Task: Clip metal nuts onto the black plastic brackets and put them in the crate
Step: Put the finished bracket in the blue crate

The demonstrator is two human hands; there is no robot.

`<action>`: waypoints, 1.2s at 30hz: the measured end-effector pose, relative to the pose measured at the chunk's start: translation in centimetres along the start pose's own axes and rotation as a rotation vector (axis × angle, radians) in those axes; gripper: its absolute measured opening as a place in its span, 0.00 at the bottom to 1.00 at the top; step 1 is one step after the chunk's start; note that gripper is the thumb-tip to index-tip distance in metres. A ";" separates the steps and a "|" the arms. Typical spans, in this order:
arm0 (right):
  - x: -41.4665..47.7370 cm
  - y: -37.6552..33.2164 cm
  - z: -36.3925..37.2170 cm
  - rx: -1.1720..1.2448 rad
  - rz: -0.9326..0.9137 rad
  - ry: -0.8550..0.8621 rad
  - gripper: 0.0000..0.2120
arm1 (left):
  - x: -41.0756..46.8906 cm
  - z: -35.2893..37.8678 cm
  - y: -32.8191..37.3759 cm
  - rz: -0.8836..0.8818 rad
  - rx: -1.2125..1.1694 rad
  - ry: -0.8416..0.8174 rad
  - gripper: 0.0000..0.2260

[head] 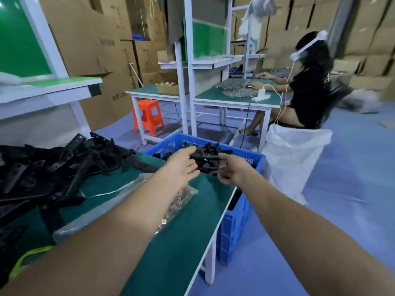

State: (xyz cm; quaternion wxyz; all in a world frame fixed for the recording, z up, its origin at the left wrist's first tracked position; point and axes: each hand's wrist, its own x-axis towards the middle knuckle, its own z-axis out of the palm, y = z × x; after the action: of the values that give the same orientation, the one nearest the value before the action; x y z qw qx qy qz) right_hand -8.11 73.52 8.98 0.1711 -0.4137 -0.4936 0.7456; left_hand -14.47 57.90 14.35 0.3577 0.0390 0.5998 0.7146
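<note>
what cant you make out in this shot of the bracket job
Head view only:
Whether a nut is clipped on the bracket: too small, partly covered by left hand and right hand.
How full the crate is: hands and bracket block its inside.
The bag of nuts: left forearm crosses it.
The bracket pile: cut off by left edge.

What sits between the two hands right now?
A black bracket, gripped at its ends by the left hand and the right hand, over the blue crate; the head view shows it.
</note>
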 end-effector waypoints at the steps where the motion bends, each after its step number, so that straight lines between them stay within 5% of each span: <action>1: 0.6 0.2 0.8 -0.136 -0.001 0.046 0.08 | 0.2 -0.2 0.3 0.027 0.047 0.021 0.17; 4: -0.2 1.8 4.2 -0.601 -0.222 0.176 0.03 | -0.1 -2.3 1.5 0.181 0.148 0.099 0.09; 11: -7.1 5.7 14.5 -0.600 -0.562 -0.116 0.12 | -4.3 -14.7 3.5 0.462 0.220 0.403 0.12; 19: -15.1 8.9 27.9 -1.019 -0.826 -0.556 0.13 | -16.2 -35.3 0.9 0.460 -0.038 0.960 0.11; 23: -16.5 11.9 35.6 -1.333 -0.775 -0.799 0.29 | -23.6 -43.0 -2.9 0.405 -0.007 1.167 0.14; 27: -15.9 15.1 39.7 -1.635 -0.628 -0.611 0.38 | -30.6 -48.2 -6.3 0.374 0.152 1.280 0.20; 32: -15.1 18.1 40.8 -1.675 -0.790 -0.494 0.39 | -36.2 -51.5 -8.5 0.243 0.441 1.388 0.21; 36: -15.7 17.9 40.2 -1.529 -0.911 -0.481 0.37 | -33.2 -48.1 -11.3 0.144 0.716 1.205 0.11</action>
State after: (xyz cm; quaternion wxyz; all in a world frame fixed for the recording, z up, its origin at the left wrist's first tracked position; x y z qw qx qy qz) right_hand -27.58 31.11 7.18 0.0210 -0.0137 -0.9894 0.1430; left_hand -7.96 -0.25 3.44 -0.1198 -0.2088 0.8877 0.3925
